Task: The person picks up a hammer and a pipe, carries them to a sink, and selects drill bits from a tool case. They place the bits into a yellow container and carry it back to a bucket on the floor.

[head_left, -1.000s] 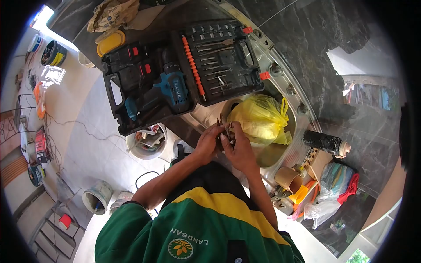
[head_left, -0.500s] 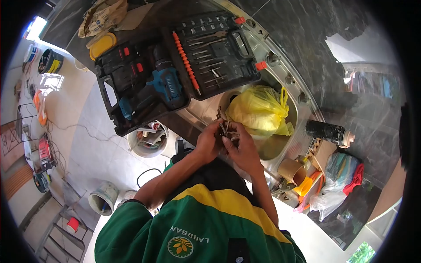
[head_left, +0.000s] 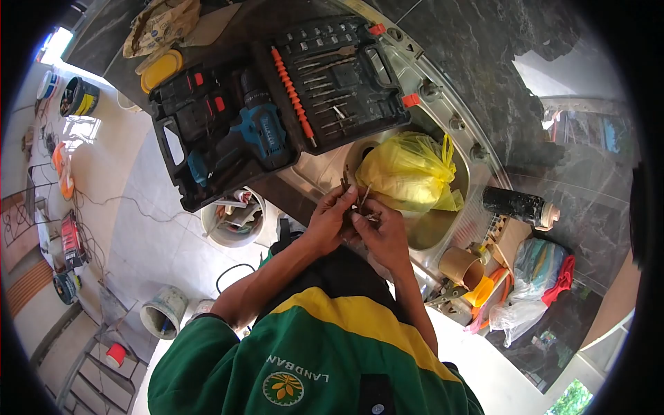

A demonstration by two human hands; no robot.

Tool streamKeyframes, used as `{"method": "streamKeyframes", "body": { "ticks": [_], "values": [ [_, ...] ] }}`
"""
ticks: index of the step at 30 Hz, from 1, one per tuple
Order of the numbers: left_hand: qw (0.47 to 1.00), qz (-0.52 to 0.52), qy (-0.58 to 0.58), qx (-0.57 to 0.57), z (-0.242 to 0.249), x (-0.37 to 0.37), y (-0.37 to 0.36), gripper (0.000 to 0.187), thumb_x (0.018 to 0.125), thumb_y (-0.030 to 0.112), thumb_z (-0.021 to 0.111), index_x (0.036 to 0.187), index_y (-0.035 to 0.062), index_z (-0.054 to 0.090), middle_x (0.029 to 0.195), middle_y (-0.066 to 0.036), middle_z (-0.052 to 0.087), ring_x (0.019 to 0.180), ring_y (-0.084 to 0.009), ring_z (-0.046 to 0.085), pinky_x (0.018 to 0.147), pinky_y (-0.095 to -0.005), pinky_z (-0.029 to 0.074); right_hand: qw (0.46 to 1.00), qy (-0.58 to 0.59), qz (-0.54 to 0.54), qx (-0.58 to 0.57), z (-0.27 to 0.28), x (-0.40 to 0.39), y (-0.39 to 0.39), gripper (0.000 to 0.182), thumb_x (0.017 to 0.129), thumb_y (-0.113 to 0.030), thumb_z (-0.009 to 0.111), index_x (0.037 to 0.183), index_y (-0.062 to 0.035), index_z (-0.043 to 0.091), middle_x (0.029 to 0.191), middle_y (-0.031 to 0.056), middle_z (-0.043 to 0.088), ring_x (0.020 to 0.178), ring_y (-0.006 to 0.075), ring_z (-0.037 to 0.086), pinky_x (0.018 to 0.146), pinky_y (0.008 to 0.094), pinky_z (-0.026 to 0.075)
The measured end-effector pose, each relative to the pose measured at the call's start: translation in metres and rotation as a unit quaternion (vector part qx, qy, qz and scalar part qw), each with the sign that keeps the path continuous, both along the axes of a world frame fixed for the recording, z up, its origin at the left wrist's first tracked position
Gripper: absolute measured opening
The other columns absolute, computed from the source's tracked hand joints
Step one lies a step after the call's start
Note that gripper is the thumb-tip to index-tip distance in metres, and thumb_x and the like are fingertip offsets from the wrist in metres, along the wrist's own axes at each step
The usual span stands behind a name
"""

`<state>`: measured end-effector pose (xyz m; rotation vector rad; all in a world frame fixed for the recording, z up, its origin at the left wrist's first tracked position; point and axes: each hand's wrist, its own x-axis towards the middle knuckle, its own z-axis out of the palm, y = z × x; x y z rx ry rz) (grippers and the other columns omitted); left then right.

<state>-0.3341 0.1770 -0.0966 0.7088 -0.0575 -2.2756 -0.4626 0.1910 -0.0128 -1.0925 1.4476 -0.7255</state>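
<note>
Both my hands meet in front of my waist, over the near edge of the sink. My left hand (head_left: 329, 220) is closed on thin dark metal bits (head_left: 346, 177) that look like drill bits, their ends poking up past the fingers. Beside it, my right hand (head_left: 384, 234) pinches more slim metal bits (head_left: 366, 196); their exact kind is too small to make out. Ahead lies an open black drill case (head_left: 290, 146) with a blue cordless drill (head_left: 261, 133), an orange flexible shaft (head_left: 293, 97) and rows of drill bits (head_left: 330, 90) in its lid.
A yellow plastic bag (head_left: 401, 173) sits in the steel sink (head_left: 423, 238). To the right are a black bottle (head_left: 513, 209) and a cardboard tube (head_left: 462, 268). A white bucket of scraps (head_left: 235, 238) stands on the floor at left, near a grey bucket (head_left: 163, 315).
My hands have drawn slightly apart, and the metal bits between them now fan out more visibly. The case, bag and sink have stayed put.
</note>
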Motion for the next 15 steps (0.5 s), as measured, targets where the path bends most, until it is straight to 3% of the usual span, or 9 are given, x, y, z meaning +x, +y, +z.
{"method": "streamKeyframes", "body": {
  "ticks": [3,8,15],
  "values": [
    [1.0,0.022,0.004,0.0,-0.006,-0.003,0.003,0.03,0.1,0.032,0.048,0.114,0.0063,0.056,0.106,-0.007,0.064,0.089,-0.0196,0.065,0.072,-0.0357,0.056,0.999,-0.018,-0.009,0.038,0.001,0.001,0.0,0.027,0.091,-0.017,0.062,0.103,0.0067,0.059,0.093,0.0114,0.063,0.068,0.0158,0.066,0.057,0.0274,0.056],
    [0.998,0.035,-0.012,0.047,0.002,0.0,0.0,0.031,0.099,0.035,0.049,0.111,0.0066,0.056,0.113,-0.009,0.065,0.092,-0.0182,0.065,0.073,-0.0356,0.057,0.999,-0.006,-0.026,0.046,-0.002,-0.004,0.003,0.028,0.092,-0.021,0.064,0.099,0.0053,0.061,0.068,0.0053,0.062,0.061,0.0096,0.062,0.053,0.0233,0.047],
    [1.0,0.012,0.001,-0.019,0.003,0.007,-0.001,0.028,0.097,0.035,0.053,0.103,0.008,0.055,0.111,-0.008,0.062,0.094,-0.0218,0.065,0.077,-0.0419,0.057,0.999,0.002,0.0,0.04,-0.007,-0.014,0.001,0.032,0.092,-0.028,0.065,0.102,0.0027,0.063,0.077,0.0052,0.065,0.062,0.0102,0.062,0.053,0.0219,0.044]
  ]
}}
